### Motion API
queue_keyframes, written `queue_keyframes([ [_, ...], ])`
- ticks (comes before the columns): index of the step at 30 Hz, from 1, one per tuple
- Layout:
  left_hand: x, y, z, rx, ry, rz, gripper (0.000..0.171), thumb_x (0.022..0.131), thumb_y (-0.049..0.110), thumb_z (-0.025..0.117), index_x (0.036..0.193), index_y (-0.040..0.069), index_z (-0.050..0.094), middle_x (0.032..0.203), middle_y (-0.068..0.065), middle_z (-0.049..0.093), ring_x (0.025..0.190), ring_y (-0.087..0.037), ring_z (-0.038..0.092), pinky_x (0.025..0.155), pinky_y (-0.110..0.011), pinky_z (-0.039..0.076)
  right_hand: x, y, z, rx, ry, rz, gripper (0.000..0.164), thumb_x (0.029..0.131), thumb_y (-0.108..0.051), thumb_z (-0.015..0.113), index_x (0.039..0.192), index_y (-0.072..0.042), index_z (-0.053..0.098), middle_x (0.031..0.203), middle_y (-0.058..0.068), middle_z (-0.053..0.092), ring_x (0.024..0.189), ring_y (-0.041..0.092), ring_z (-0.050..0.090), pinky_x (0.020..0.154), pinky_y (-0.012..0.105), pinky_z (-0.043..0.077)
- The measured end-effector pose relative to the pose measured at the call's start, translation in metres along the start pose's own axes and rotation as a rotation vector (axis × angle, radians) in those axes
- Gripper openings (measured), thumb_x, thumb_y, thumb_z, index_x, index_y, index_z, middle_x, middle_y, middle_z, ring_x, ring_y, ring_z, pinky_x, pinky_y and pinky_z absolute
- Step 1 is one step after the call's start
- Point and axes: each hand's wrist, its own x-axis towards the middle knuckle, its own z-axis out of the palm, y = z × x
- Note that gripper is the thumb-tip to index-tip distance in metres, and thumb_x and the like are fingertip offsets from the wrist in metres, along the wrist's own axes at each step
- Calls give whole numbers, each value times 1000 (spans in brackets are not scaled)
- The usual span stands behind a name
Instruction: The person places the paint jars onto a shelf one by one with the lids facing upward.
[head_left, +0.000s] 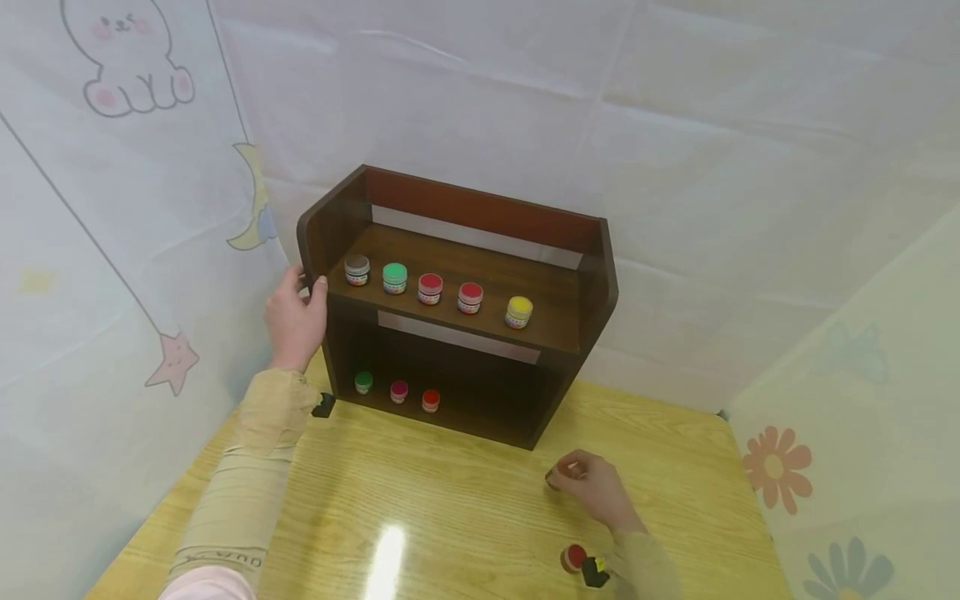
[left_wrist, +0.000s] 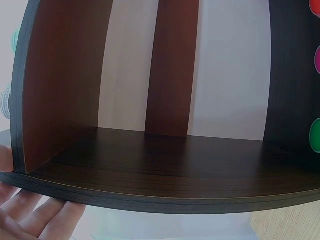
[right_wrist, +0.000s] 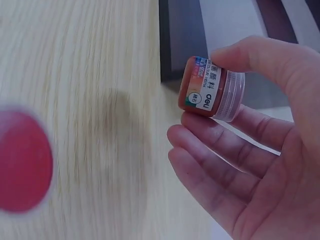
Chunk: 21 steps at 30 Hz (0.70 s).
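My left hand grips the left side panel of a dark brown two-tier shelf. In the left wrist view its thumb lies on one side of the panel edge and its fingers on the other. My right hand pinches a small reddish-brown paint jar with a clear lid and a printed label. This jar is tilted on its side in the right wrist view, above the table by the shelf's front right corner. A red-topped jar stands on the table beside my right wrist.
Several paint jars line the upper board: grey-brown, green, two red and yellow. Green, magenta and red-orange jars stand on the lower board. Pale printed cloth surrounds the wooden table.
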Motion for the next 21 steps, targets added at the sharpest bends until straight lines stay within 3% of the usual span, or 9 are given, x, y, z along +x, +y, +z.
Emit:
queue_keyframes([
  [10, -1, -1, 1, -1, 5, 0, 34, 103, 25, 58, 124, -2, 63, 120, -24, 68, 101, -40, 70, 92, -52, 53, 3, -20, 14, 143, -119, -135, 26, 89, -14, 79, 111, -6, 67, 100, 8, 62, 73, 25, 67, 63, 29, 53],
  [16, -1, -1, 0, -7, 0, -6, 35, 103, 25, 58, 125, -1, 63, 123, -24, 67, 105, -40, 69, 92, -52, 53, 5, -30, 21, 182, -137, -143, 25, 90, -10, 77, 112, -6, 65, 107, 9, 61, 62, 22, 61, 52, 25, 44],
  [21, -1, -1, 1, -3, 4, -2, 34, 103, 26, 58, 125, 0, 63, 122, -23, 68, 108, -38, 68, 93, -52, 53, 7, -38, 26, 212, -132, -171, 23, 93, -10, 75, 113, -4, 65, 106, 12, 64, 65, 31, 66, 52, 25, 44],
])
